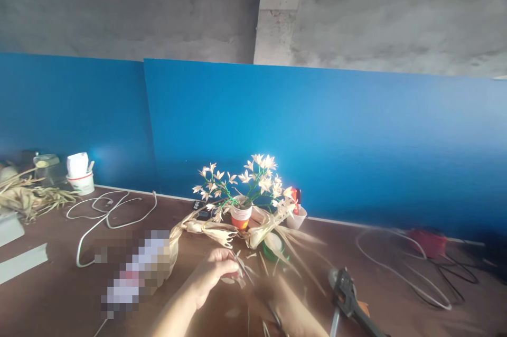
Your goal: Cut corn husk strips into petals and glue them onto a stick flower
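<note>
My left hand (pixel 216 272) is closed, thumb against fingers, on a small pale piece of dried corn husk (pixel 240 275). My right hand (pixel 280 296) is smeared by motion close beside it. A thin grey blade and a dark loop that look like scissors (pixel 246 269) run from the husk back to this hand. Just beyond the hands, dried corn husks (pixel 259 231) lie around a paper cup (pixel 241 217) with white husk flowers (pixel 264 181) on green stems. A green-rimmed round container (pixel 273 246) sits near the right hand.
A black-handled tool, seemingly a glue gun (pixel 348 297), lies at right. White cable (pixel 106 215) loops across the left; a red object (pixel 430 242) and more cables lie far right. A white tub (pixel 80 183) and dry husks (pixel 31 197) are at left. A blue partition (pixel 297 131) closes the back.
</note>
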Demonstrator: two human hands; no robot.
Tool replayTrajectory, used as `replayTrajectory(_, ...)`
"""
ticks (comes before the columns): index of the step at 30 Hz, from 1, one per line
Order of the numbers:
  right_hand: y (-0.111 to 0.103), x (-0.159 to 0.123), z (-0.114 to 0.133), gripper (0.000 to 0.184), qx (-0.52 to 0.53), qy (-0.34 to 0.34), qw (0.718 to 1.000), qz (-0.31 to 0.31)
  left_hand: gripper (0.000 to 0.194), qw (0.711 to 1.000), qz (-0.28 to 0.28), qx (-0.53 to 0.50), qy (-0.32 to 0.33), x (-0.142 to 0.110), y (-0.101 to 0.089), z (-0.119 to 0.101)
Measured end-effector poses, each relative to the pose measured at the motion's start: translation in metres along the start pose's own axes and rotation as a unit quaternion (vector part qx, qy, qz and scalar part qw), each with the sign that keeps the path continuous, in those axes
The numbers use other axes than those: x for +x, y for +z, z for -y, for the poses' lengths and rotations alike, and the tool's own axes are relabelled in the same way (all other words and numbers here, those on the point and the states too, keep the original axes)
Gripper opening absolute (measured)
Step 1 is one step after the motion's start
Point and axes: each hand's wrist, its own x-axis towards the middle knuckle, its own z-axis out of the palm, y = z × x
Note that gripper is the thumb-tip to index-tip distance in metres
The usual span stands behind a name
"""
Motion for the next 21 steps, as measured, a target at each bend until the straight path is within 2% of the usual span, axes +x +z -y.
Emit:
replayTrajectory(10,-0.002,-0.007,0.006,0.021,0.004,-0.012,1.000,0.001,0.011,0.999,0.034,0.002,0.011,0.001,-0.003,0.001)
replayTrajectory(21,-0.006,-0.011,0.013,0.013,-0.035,-0.022,0.999,0.008,0.011,0.998,0.055,0.022,0.015,-0.003,-0.003,-0.003)
